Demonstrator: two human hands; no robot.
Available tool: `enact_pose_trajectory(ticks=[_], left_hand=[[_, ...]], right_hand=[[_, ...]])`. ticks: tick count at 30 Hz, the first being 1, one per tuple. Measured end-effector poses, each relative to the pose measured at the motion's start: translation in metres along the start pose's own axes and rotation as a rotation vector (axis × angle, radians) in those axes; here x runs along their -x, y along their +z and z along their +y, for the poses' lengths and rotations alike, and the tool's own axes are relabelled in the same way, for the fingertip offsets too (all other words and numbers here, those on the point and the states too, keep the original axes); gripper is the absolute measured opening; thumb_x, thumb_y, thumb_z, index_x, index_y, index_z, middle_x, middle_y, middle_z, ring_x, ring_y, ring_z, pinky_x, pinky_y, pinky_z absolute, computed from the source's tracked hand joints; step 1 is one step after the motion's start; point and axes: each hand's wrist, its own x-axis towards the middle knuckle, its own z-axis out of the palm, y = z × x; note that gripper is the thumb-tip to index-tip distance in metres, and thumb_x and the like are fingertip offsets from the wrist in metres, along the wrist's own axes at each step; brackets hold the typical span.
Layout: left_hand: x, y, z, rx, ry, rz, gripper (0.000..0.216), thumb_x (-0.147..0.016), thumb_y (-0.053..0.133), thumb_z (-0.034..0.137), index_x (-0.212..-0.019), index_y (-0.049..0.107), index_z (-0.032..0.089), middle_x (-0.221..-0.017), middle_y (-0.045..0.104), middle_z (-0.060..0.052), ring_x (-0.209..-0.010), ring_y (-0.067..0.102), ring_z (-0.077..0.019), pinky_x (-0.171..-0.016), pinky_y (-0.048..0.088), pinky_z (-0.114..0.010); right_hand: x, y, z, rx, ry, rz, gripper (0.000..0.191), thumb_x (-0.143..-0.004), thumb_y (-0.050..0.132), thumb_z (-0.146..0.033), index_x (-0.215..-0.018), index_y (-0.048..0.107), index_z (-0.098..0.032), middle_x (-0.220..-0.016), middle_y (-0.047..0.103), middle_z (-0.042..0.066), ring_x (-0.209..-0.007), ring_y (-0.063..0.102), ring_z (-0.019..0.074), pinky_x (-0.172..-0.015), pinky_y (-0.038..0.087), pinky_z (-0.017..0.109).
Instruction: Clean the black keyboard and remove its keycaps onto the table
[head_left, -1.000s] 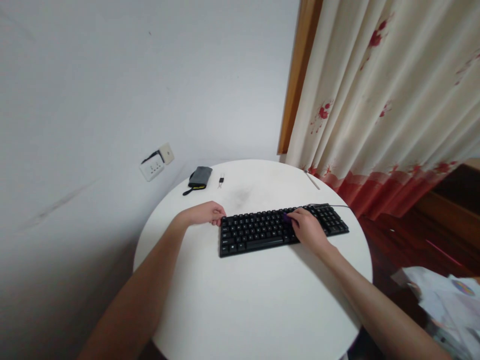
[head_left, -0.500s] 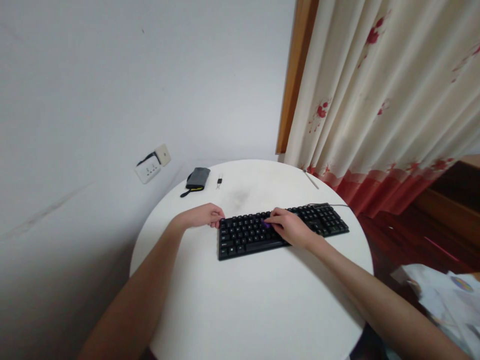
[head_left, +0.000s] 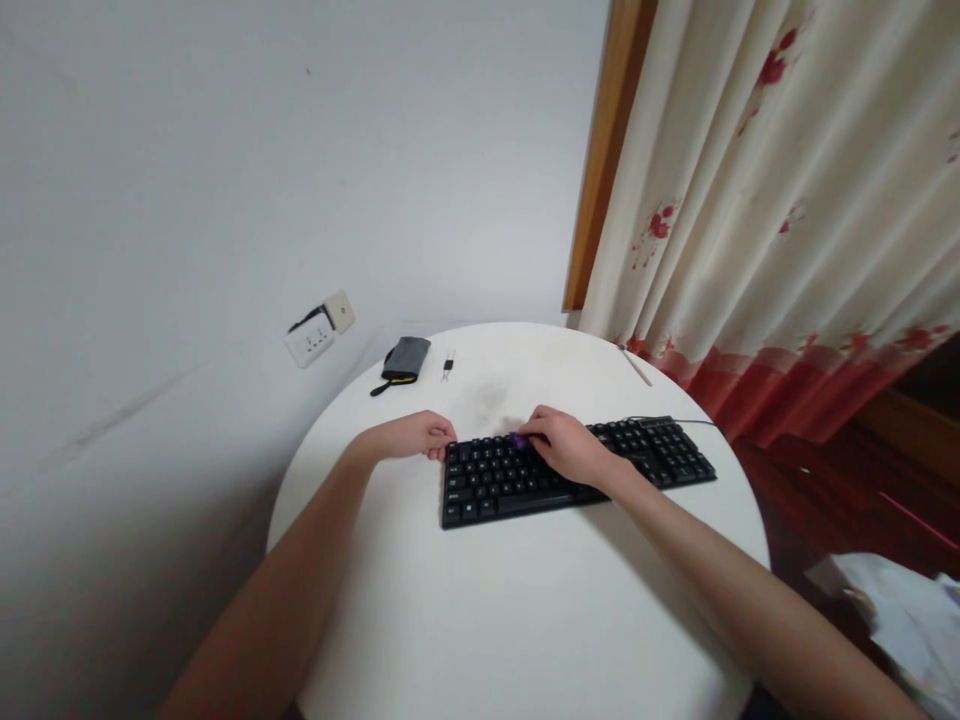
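A black keyboard (head_left: 499,483) lies on the round white table (head_left: 525,610), its cable at the far right corner. My left hand (head_left: 416,436) is closed at its far left corner, fingers curled and the tips at the edge. Over the upper middle of the keys, my right hand (head_left: 568,447) pinches a small purple object (head_left: 517,440) between thumb and fingers. That object touches the top row near the back edge; most of it is hidden, so its kind is unclear. My right hand covers some of the middle keys.
At the table's back left lie a folded grey pouch (head_left: 406,358) and a small black-and-clear item (head_left: 448,365). A thin stick-like object (head_left: 636,366) rests at the back right. Behind are a wall socket (head_left: 310,338) and a curtain (head_left: 705,220); white bags (head_left: 900,610) sit at the lower right.
My right hand has moved the purple object from the middle key rows up to the keyboard's back edge. My left hand stays at the corner. The view has shifted slightly.
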Motion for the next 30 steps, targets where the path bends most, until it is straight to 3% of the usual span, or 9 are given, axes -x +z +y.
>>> enact_pose_trajectory(ticks=[5, 12, 15, 19, 21, 27, 30], left_hand=[[0.001, 0.0, -0.001, -0.003, 0.009, -0.004, 0.029, -0.085, 0.055, 0.042, -0.09, 0.065, 0.015, -0.078, 0.068, -0.005, -0.072, 0.06, -0.0155, -0.067, 0.047, -0.026], [-0.001, 0.001, -0.001, -0.001, -0.003, -0.011, 0.027, -0.085, 0.054, 0.039, -0.092, 0.065, 0.015, -0.079, 0.067, -0.005, -0.072, 0.06, -0.0153, -0.069, 0.047, -0.026], [-0.001, 0.002, 0.0, -0.006, -0.015, -0.002, 0.026, -0.085, 0.055, 0.039, -0.091, 0.064, 0.015, -0.078, 0.067, -0.004, -0.072, 0.06, -0.0152, -0.068, 0.047, -0.026], [-0.001, 0.003, -0.001, -0.002, -0.01, 0.007, 0.026, -0.083, 0.056, 0.039, -0.089, 0.064, 0.015, -0.077, 0.066, -0.004, -0.071, 0.06, -0.0154, -0.067, 0.046, -0.026], [-0.002, 0.003, -0.001, 0.012, -0.013, 0.011, 0.027, -0.082, 0.057, 0.04, -0.089, 0.064, 0.015, -0.076, 0.066, -0.004, -0.07, 0.06, -0.0155, -0.067, 0.046, -0.026], [-0.002, 0.004, -0.003, 0.035, 0.004, 0.006, 0.026, -0.082, 0.058, 0.04, -0.089, 0.063, 0.015, -0.075, 0.065, -0.004, -0.069, 0.059, -0.0151, -0.068, 0.047, -0.027], [-0.002, 0.003, -0.004, 0.041, 0.0, 0.002, 0.026, -0.081, 0.058, 0.04, -0.089, 0.063, 0.015, -0.076, 0.066, -0.004, -0.07, 0.059, -0.0152, -0.068, 0.047, -0.027]], right_hand=[[-0.006, 0.01, 0.002, -0.023, -0.046, -0.043, 0.036, -0.086, 0.048, -0.001, -0.105, 0.073, -0.019, -0.097, 0.064, 0.007, -0.09, 0.061, 0.0171, -0.085, 0.044, 0.027], [0.004, -0.001, 0.03, 0.169, 0.314, 0.169, 0.032, -0.088, 0.046, -0.004, -0.1, 0.074, -0.012, -0.093, 0.063, 0.011, -0.085, 0.06, 0.0188, -0.085, 0.044, 0.029], [0.004, 0.006, 0.018, 0.054, 0.243, 0.209, 0.03, -0.088, 0.048, -0.006, -0.103, 0.073, -0.015, -0.097, 0.064, 0.009, -0.087, 0.06, 0.0179, -0.087, 0.044, 0.028], [0.003, 0.023, -0.009, -0.092, 0.049, 0.117, 0.03, -0.087, 0.051, -0.006, -0.104, 0.072, -0.018, -0.096, 0.065, 0.007, -0.089, 0.061, 0.0173, -0.086, 0.046, 0.028], [0.003, 0.027, -0.013, -0.089, 0.029, 0.089, 0.031, -0.086, 0.051, -0.006, -0.104, 0.073, -0.019, -0.095, 0.066, 0.007, -0.088, 0.061, 0.017, -0.085, 0.046, 0.027], [0.003, 0.013, 0.007, 0.226, 0.403, 0.198, 0.029, -0.087, 0.046, -0.006, -0.095, 0.074, -0.013, -0.093, 0.065, 0.011, -0.087, 0.061, 0.0199, -0.085, 0.044, 0.028], [0.005, 0.011, 0.006, 0.245, 0.471, 0.179, 0.029, -0.088, 0.046, -0.008, -0.098, 0.073, -0.013, -0.095, 0.065, 0.011, -0.086, 0.062, 0.0191, -0.085, 0.043, 0.027]])
